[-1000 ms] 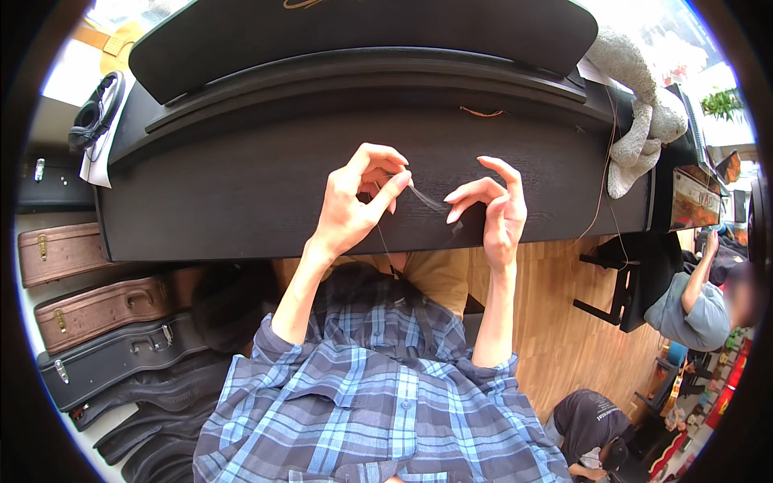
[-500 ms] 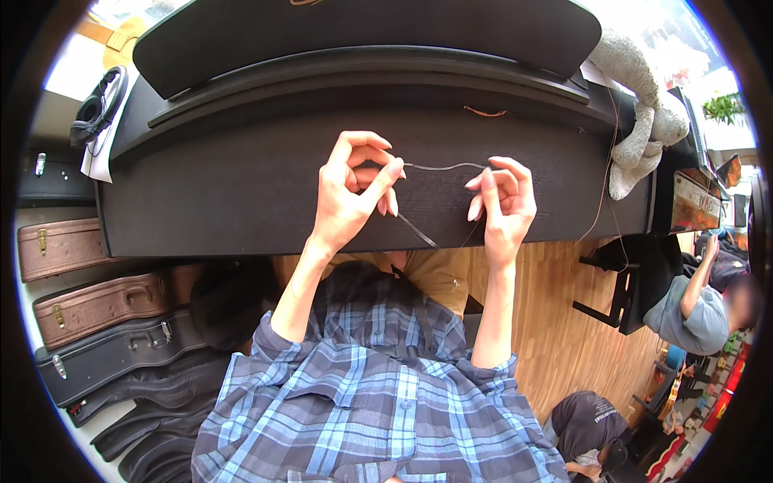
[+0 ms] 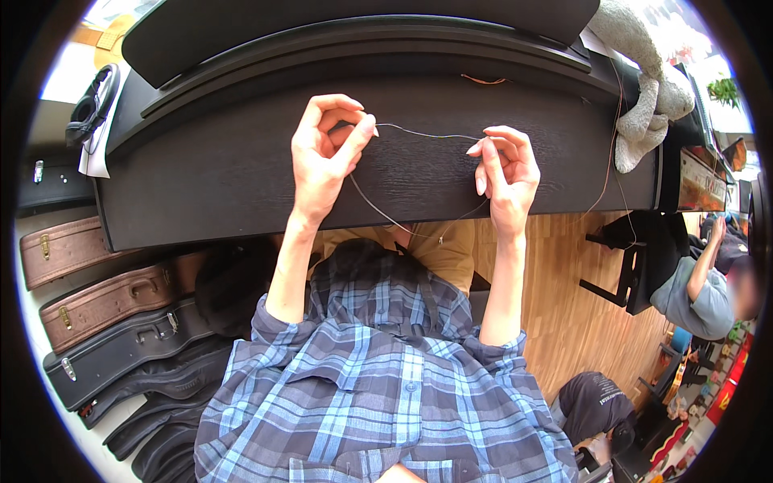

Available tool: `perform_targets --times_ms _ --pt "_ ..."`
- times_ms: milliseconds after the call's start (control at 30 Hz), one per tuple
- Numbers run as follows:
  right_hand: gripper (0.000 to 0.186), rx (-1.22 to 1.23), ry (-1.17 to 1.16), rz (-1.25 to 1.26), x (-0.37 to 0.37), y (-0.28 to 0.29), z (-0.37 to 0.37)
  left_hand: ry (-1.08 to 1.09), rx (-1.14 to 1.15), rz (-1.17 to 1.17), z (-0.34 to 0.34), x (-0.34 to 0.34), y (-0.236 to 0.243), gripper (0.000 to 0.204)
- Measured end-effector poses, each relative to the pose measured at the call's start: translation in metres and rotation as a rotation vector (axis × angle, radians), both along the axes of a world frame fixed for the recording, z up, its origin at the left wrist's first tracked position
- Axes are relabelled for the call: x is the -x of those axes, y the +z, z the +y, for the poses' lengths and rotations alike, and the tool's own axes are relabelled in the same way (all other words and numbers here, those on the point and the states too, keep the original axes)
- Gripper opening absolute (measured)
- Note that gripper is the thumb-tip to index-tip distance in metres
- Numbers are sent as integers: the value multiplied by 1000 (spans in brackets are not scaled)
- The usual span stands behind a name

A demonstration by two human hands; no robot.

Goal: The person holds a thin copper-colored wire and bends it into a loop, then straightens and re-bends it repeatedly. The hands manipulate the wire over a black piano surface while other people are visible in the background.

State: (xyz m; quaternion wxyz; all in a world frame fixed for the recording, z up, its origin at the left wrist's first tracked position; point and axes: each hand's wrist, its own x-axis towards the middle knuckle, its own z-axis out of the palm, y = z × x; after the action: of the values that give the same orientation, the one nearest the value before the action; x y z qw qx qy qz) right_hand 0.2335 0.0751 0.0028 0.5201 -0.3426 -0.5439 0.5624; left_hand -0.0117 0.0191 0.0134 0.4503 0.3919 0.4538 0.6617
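Cases: two brown hard instrument cases with metal latches, stacked left of the black, wood-grained desk.
Headphones: black, padded pair, at the desk's far left corner, beside a white paper sheet.
Left hand: bare left hand, raised over the desk's middle; thumb and forefinger tips meet, pinching the string, other fingers curled.
String: thin, silvery-looking string, bowed slightly between both hands above the desk; a further length droops from the left hand past the desk's near edge. Ends: cannot tell.
Strand: short, copper-coloured strand, lying toward the desk's far side.
Right hand: bare right hand, above the desk, right of its middle; thumb and forefinger pinch the string, remaining fingers bent.
Plush: grey, long-limbed soft toy, at the desk's right end.
Person: co-worker in a grey-blue short-sleeved shirt, right of the desk, well apart, one forearm raised.
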Motion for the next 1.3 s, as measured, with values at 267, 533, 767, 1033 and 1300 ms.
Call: perform_targets --times_ms 267,533,767,1033,1300 --pt "20 15 67 -66 -3 2 -2 20 88 467 -7 28 24 27" --pt "20 -17 93 -114 -4 0 -2 -89 157 841 -22 51 52 44" --pt "18 -10 139 -72 -5 4 -1 170 20 850 -21 38 47 35" --pt "18 33 176 -55 22 22 -12 95 -128 320 -12 5 31 46" --pt "23 138 236 83 16 14 5 85 129 583 -11 16 29 23"
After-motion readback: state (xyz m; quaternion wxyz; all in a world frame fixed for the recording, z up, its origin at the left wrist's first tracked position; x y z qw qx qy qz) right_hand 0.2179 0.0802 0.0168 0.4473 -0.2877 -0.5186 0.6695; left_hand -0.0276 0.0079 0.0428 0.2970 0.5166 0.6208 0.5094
